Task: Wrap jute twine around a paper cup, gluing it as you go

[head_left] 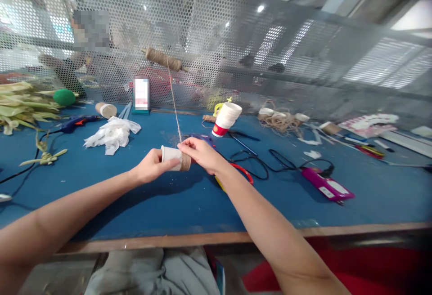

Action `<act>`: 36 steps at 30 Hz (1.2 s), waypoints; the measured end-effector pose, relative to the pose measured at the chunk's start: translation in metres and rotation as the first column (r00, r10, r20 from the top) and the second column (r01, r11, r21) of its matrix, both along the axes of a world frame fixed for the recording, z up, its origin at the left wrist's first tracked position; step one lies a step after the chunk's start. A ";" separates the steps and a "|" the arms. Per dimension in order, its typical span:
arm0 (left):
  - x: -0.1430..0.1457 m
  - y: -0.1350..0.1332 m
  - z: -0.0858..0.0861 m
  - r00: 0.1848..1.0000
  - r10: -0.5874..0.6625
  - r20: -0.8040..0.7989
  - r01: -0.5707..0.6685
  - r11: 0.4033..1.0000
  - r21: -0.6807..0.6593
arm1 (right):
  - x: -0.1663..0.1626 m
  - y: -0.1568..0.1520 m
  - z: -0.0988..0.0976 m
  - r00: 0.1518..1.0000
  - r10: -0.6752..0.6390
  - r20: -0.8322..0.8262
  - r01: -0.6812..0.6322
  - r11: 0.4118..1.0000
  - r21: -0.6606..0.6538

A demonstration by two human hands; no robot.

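A blue tabletop (141, 212) with a brownish front edge (162, 243) spans the frame. Pale husks (23, 104) lie at far left — then a blue glue gun (76, 124) and crumpled white material (111, 135). Stacked paper cups (227, 118) stand above centre; a purple device (326, 185) lies at right — a black cable (283, 165) beside it.

Left hand (150, 165): most fingers hidden behind the cup.
Paper cup (171, 153): side partly covered by left thumb; inside can't be seen.
Twine (174, 101): contact point at the cup sits under the right hand (201, 153), covered by fingertips.
Blue tool (206, 139): mostly behind right hand; type unclear.
Red handle (249, 177): rest runs behind right forearm.
Phone (141, 93): screen washed out, text too small.
Purple box (326, 185): label unreadable.
Husks (20, 101): cut by left edge.
Mesh panel (216, 38): background behind it blurred.
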State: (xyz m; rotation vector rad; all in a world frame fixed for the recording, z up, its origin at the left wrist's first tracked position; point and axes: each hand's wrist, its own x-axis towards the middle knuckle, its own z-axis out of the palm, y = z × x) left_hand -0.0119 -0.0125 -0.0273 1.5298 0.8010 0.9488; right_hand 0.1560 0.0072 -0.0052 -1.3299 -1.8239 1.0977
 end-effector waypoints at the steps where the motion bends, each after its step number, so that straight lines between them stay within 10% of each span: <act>1: 0.001 0.001 0.000 0.997 0.009 0.071 0.002 0.989 -0.148 | -0.001 -0.002 0.002 1.000 -0.009 0.016 0.008 1.000 0.004; 6: 0.004 0.004 0.003 0.977 0.053 0.208 0.047 0.892 -0.450 | -0.010 -0.011 0.003 0.999 -0.035 0.005 0.035 0.999 0.033; 23: 0.008 -0.002 0.007 0.981 0.186 0.048 -0.158 0.922 -0.353 | -0.007 -0.009 -0.009 0.999 0.025 -0.045 -0.024 1.000 0.012; 36: 0.012 -0.005 -0.002 0.994 0.111 0.003 -0.106 0.952 -0.288 | -0.043 0.093 0.065 0.995 -0.076 -0.068 0.077 0.997 0.016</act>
